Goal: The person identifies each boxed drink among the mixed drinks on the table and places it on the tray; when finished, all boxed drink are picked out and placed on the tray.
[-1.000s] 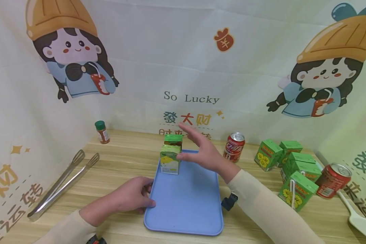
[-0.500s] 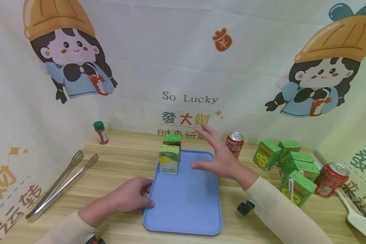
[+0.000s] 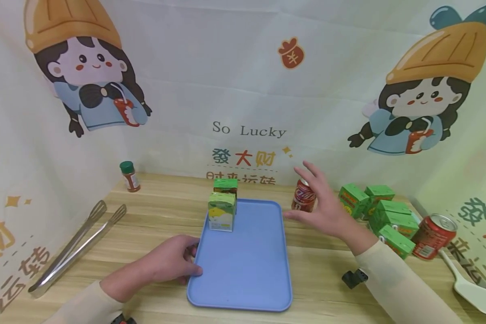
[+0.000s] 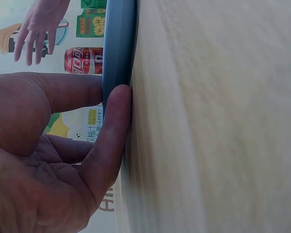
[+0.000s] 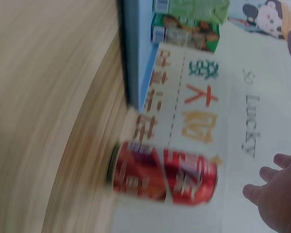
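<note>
Apparently steadying: left hand [image 3: 168,260] pinches blue tray [image 3: 243,261] at its left rim, likely against sliding | right hand [image 3: 328,210] spread, near but clear of red can [image 3: 303,199], upright beyond tray's right side | two cartons [image 3: 221,217] stand far-left, perhaps saving room

Tray [image 3: 243,256] — smooth, matt plastic; tongs [image 3: 74,256] — shiny metal; table [image 3: 162,216], wood-grained.

From the near end of the tray [image 3: 243,261], your head camera looks widely forward and down. Your left wrist view, turned sideways, faces forward, close at the tray's left edge; your right, also sideways, faces the backdrop [image 3: 210,81] from the tray's right. All share the can [image 3: 302,200] near the tray's far right corner.
</note>
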Motion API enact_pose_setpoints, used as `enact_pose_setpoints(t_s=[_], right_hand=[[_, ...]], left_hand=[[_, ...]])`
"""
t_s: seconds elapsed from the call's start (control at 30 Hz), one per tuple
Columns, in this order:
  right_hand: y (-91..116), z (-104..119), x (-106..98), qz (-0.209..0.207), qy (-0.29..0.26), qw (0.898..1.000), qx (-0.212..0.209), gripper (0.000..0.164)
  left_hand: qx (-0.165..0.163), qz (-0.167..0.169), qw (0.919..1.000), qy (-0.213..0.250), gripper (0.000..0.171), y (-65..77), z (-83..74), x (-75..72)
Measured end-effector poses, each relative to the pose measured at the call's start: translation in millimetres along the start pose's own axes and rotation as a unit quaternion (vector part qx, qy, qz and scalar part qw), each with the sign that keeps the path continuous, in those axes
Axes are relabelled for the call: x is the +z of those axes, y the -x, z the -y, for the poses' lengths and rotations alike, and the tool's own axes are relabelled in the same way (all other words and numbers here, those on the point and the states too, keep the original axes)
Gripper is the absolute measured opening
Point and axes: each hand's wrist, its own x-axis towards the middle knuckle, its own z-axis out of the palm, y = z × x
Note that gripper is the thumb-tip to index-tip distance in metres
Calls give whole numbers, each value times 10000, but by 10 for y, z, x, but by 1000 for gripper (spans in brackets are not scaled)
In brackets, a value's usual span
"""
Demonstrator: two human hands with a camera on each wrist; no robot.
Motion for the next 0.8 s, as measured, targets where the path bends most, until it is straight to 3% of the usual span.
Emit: enact_pose_setpoints(t_s=[0.43, 0.8], right_hand=[[217, -362, -368, -194, 1217, 9894, 773, 113], [240, -455, -367, -183, 1842, 9770, 1061, 110]], left_hand=[[29, 47, 10000, -72, 80, -13, 20, -5], [1, 64, 10000, 5, 79, -22, 20, -14]])
